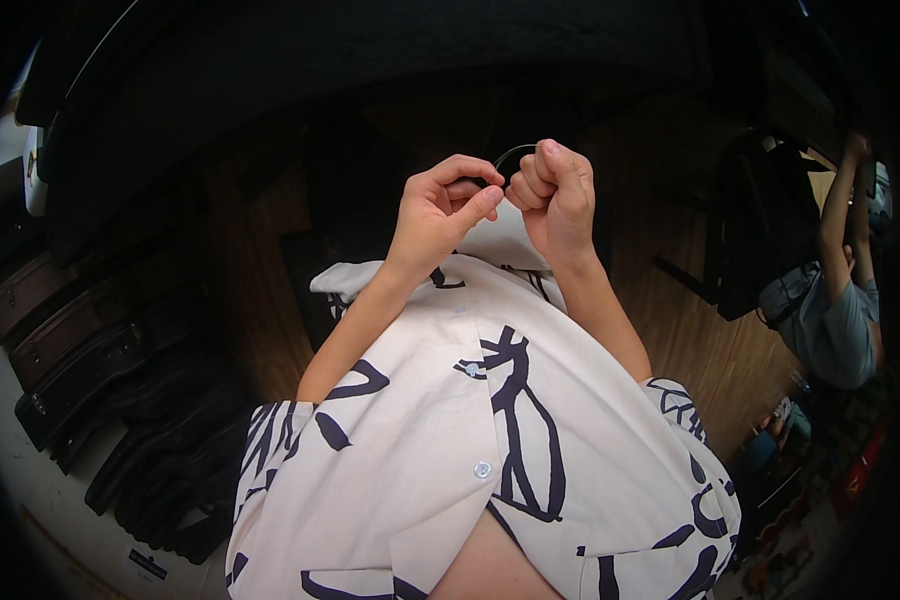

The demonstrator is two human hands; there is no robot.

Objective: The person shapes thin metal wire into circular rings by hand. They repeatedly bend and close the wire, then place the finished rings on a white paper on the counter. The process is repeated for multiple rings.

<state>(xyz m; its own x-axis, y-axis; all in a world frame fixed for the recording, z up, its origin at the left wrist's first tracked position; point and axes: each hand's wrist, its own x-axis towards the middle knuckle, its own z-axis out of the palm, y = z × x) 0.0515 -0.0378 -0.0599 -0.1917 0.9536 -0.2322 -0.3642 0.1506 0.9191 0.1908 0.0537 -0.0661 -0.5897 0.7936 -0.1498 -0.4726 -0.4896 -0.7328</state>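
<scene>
Right hand (560,195): clenched, a thin, dark, wire-like strand (511,150) apparently gripped beneath the thumb. Left hand (435,205): thumb and index tips drawn close together near the strand's other visible end; whether they pinch it, I cannot tell from here. The strand arches in mid-air between both hands, just beyond the wearer's white cloth shirt with black line figures (420,430). Judged: very light, springy given its smooth bow, probably slick, liable to kink. Best hold: fingertip pinch near each end.
</scene>
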